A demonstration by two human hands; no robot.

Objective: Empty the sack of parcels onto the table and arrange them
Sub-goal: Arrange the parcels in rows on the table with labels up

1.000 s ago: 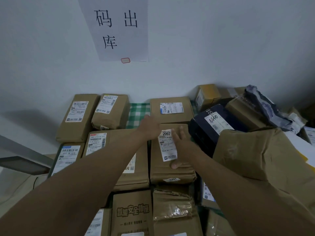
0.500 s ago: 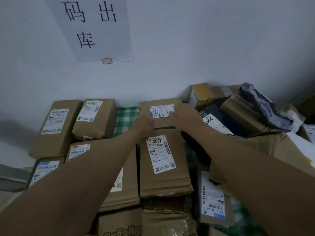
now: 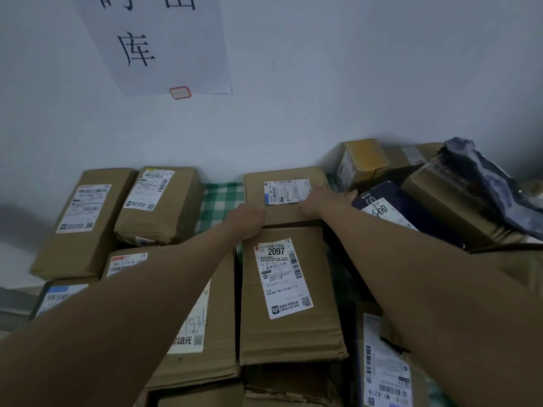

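Brown parcels lie in rows on a table with a green checked cloth (image 3: 219, 204). A small brown box (image 3: 282, 212) with a white label stands against the wall. My left hand (image 3: 248, 220) grips its near left corner with curled fingers. On the box's right side my right hand (image 3: 321, 199) rests flat, its fingers stretched toward the right edge. Just in front of the box lies the long parcel labelled 2097 (image 3: 289, 298), with neither hand on it. No sack shows.
Two long brown parcels (image 3: 88, 218) (image 3: 160, 205) lie at the left by the wall. A dark blue parcel (image 3: 390, 210), a yellow box (image 3: 361, 163) and a grey plastic bag (image 3: 487, 183) are piled at the right. A paper notice (image 3: 158, 42) hangs on the wall.
Both hands left the 2097 parcel, now lying straight, and reached forward to the small box by the wall. Over the last half second they have barely moved.
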